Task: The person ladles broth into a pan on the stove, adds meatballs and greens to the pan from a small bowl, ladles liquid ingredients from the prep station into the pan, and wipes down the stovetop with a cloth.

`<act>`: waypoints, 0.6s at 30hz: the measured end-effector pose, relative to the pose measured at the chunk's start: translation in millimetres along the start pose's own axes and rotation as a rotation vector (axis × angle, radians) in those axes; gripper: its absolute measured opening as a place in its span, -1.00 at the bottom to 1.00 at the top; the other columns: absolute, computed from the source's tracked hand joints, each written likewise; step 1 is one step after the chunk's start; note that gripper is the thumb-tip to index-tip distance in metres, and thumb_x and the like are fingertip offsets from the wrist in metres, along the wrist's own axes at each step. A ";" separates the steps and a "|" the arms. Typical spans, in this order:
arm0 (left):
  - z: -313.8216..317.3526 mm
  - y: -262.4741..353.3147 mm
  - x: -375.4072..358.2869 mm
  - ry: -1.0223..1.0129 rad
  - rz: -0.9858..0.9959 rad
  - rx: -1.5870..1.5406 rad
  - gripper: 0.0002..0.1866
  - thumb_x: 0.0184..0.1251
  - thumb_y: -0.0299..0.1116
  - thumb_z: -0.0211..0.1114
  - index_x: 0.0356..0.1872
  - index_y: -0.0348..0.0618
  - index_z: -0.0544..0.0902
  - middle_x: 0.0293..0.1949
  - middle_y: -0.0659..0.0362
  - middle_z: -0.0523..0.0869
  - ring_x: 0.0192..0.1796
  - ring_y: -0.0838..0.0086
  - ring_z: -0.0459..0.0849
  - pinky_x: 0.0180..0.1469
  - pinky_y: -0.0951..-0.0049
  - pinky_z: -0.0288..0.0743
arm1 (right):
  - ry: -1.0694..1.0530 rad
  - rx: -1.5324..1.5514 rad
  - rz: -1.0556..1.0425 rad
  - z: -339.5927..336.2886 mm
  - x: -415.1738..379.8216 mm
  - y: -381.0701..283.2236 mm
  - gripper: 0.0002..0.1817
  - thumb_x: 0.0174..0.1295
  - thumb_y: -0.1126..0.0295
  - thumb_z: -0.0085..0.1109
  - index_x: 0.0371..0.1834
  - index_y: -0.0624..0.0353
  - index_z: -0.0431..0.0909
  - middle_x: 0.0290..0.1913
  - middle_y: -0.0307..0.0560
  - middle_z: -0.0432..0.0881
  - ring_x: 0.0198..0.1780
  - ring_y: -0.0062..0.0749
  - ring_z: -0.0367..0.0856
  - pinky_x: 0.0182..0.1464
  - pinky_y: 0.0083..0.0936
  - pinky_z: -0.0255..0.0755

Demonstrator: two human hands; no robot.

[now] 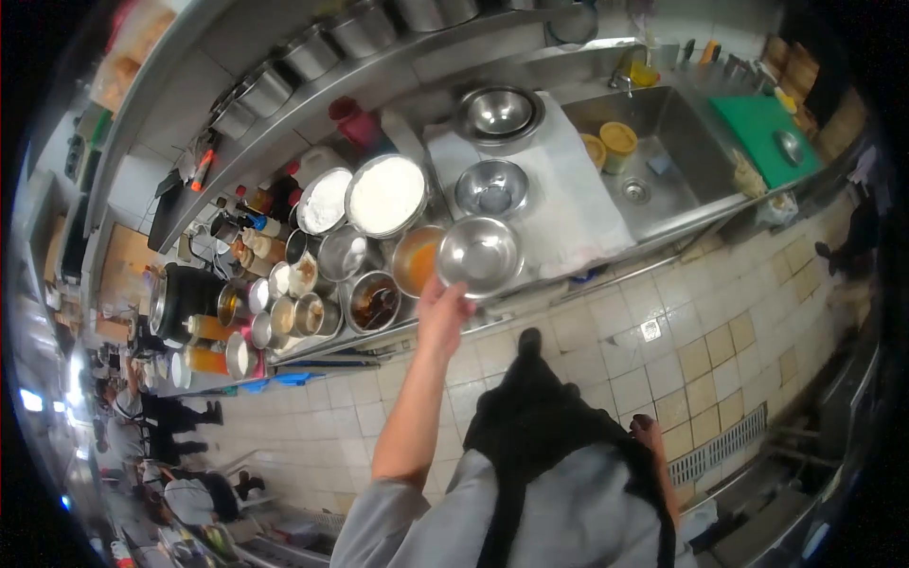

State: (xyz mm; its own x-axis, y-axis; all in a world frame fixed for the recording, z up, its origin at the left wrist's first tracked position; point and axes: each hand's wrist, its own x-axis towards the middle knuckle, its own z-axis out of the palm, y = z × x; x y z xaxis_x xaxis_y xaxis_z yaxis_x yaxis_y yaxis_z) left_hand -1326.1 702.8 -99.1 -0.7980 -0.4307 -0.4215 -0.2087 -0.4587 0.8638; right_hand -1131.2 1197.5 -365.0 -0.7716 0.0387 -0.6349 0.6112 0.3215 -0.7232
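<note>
My left hand [445, 314] grips the near rim of an empty steel bowl [481, 256], its fingers closed on the edge. The bowl is over the front of the counter, beside a bowl of orange liquid [417, 261]. Left of that stands a bowl with dark brown contents [374, 302]. Another steel bowl [491, 187] rests on the white cloth [578, 222] behind. My right hand [646, 432] hangs low at my side, away from the counter; its fingers look curled, but whether they hold anything is hidden.
Two large bowls of white powder [386, 195] stand at the back, with small containers and bottles to the left. A sink [663, 142] holds yellow-lidded tubs. A green board [765, 142] lies beyond it. Several people [194, 497] are at far left.
</note>
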 end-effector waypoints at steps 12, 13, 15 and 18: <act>57.1 -5.3 153.0 0.096 -0.003 0.190 0.06 0.19 -0.13 0.49 0.52 -0.40 -0.01 0.46 -0.16 0.21 0.46 0.17 0.26 0.46 0.23 0.13 | 0.071 -0.457 -0.164 36.3 52.5 -39.5 -0.63 0.32 0.34 0.14 0.08 0.40 0.56 -0.22 0.18 0.73 -0.19 -0.23 0.76 -0.18 -0.37 0.58; 57.5 -18.0 163.6 0.107 -0.081 0.159 0.06 0.20 -0.12 0.48 0.52 -0.39 -0.01 0.46 -0.17 0.21 0.48 0.19 0.24 0.46 0.24 0.13 | 0.090 -0.456 -0.159 40.0 51.6 -70.5 -0.63 0.32 0.34 0.14 0.08 0.40 0.56 -0.22 0.18 0.73 -0.19 -0.22 0.76 -0.18 -0.37 0.58; 59.2 -35.2 176.5 0.097 -0.207 0.078 0.03 0.22 -0.16 0.48 0.51 -0.39 -0.01 0.45 -0.14 0.22 0.50 0.22 0.19 0.46 0.27 0.13 | 0.129 -0.363 -0.072 52.9 39.9 -160.2 -0.62 0.32 0.34 0.14 0.11 0.39 0.54 -0.21 0.18 0.73 -0.17 -0.22 0.75 -0.17 -0.38 0.58; 69.0 -43.4 177.5 -0.043 -0.180 -0.084 -0.04 0.25 -0.22 0.46 0.49 -0.33 0.01 0.39 -0.07 0.30 0.40 0.28 0.31 0.42 0.27 0.19 | 0.147 -0.219 0.030 63.1 45.5 -214.4 -0.59 0.33 0.34 0.14 0.15 0.38 0.51 -0.19 0.19 0.73 -0.16 -0.20 0.75 -0.16 -0.40 0.57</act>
State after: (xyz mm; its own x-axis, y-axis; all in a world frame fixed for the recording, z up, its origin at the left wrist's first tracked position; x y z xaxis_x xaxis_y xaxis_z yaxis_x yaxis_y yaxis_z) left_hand -1497.7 699.8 -192.4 -0.7761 -0.3032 -0.5529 -0.3033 -0.5892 0.7489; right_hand -1286.2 1070.6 -256.1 -0.7809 0.1830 -0.5972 0.5937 0.5145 -0.6187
